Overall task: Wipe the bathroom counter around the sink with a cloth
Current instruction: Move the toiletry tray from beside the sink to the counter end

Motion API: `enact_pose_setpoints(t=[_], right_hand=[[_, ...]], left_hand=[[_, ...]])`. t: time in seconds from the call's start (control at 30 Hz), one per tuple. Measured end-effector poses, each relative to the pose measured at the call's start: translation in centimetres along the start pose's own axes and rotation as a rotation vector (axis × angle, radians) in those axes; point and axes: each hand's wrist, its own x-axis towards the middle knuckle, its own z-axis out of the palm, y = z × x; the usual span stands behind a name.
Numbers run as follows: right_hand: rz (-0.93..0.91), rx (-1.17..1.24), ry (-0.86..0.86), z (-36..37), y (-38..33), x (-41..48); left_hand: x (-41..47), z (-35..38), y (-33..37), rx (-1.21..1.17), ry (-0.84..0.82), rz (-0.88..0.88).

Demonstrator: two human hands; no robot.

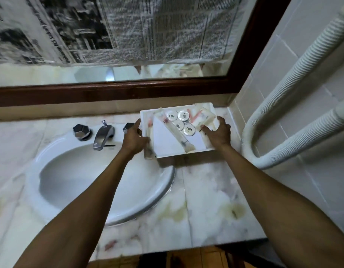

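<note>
A white tray point(167, 149) of toiletries sits at the back right of the pale marble counter point(204, 190), tilted with its near edge casting a shadow. My left hand point(135, 137) grips the tray's left edge, and my right hand point(218, 132) grips its right edge. Several round white soaps point(183, 116) and wrapped sachets lie in the tray. The white oval sink point(101, 180) is to the left. No cloth is in view.
A chrome faucet point(103, 135) with two faceted knobs point(81, 131) stands behind the sink. A wood-framed mirror point(117, 91) covered with newspaper runs along the back. White ribbed hoses point(294, 132) hang against the tiled right wall. Yellowish stains point(233, 209) mark the counter front.
</note>
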Motion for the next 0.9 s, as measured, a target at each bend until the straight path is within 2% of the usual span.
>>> enact_pose_setpoints(t=[0.2,0.47,0.67,0.9], right_hand=[[-0.107,0.073,-0.125,2.4,-4.0,-6.2],[-0.267,0.086,-0.273,9.1,-11.1,-13.3],[-0.335,0.052,-0.376,17.6,-16.8,-18.3],[-0.448,0.039,-0.525,30.3,-25.3,-28.7]], left_hand=[[-8.4,-6.7,-3.2,-0.036,0.154,-0.027],[-15.8,-17.1,-8.7,-0.085,0.338,-0.130],[-20.0,-25.0,-15.0,-0.157,0.450,-0.177],[-25.5,-38.0,-24.3,-0.198,0.568,-0.256]])
